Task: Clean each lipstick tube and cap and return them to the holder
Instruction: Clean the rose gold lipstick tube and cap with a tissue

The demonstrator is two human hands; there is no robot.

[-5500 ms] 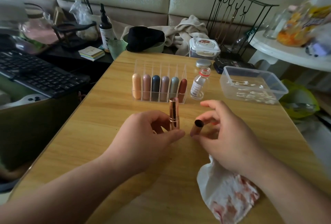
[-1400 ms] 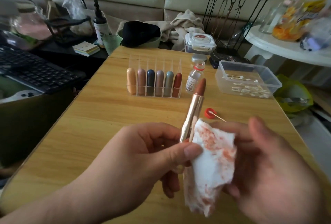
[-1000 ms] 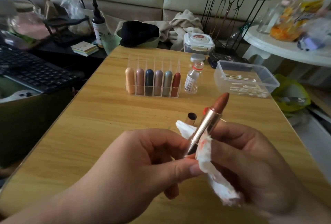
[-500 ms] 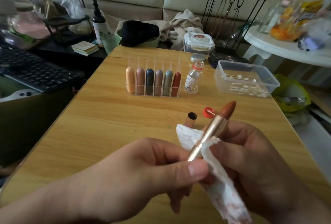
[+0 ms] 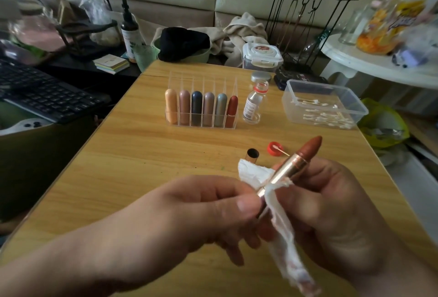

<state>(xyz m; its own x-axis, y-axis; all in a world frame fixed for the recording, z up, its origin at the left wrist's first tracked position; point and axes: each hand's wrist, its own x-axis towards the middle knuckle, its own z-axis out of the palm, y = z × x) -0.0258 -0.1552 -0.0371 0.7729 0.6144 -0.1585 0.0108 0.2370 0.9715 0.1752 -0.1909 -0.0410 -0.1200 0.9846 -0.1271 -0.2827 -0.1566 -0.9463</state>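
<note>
Between both hands, head view: lipstick tube [image 5: 284,171], bullet out, tilted up and to the right. Left hand [image 5: 201,206] pinches the base, probably to steady or turn it. Right hand [image 5: 331,213] curls round the stained tissue [image 5: 282,230], which is wrapped on the lower barrel for wiping. The bullet sits clear of the tissue, likely to avoid smearing. Cap [image 5: 251,155] stands open end up on the counter [image 5: 142,166] just beyond the hands, parked until the tube is clean. Holder [image 5: 201,104] is further beyond with six capped lipsticks. Versus 5.5 s ago: the right hand held the cap and the tissue lay on the counter. Versus 0.5 s ago: almost unchanged, tube tipped slightly lower.
</note>
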